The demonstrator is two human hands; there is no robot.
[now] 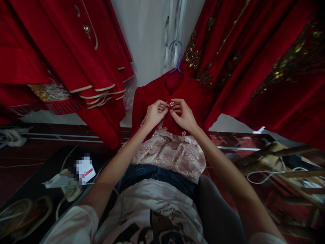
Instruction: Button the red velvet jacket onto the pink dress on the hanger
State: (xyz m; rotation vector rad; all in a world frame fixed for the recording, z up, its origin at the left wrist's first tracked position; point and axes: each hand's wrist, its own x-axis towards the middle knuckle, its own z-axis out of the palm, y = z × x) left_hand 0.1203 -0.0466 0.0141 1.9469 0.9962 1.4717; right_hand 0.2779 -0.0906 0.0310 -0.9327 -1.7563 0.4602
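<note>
A red jacket point(149, 89) with jewelled buttons hangs in front of me on a purple hanger point(178, 59). My left hand point(156, 113) pinches its front opening, with the fingers curled against the cloth. Just to the right, my right hand point(183, 115) has its thumb and fingertips closed round a pearl-and-gold flower button point(172, 104) on the front edge. The two hands' fingertips nearly meet there. Lower on the jacket sits another flower button point(183, 133). Below the hem a shiny pale pink brocade cloth point(167, 154) spreads toward my lap.
Red garments with pale piping point(101, 61) hang at left; red garments with gold sequins point(254, 74) hang at right. A dark table point(27, 184) at lower left bears cables and a white card or box point(87, 171). A wooden rack point(286, 174) stands at right.
</note>
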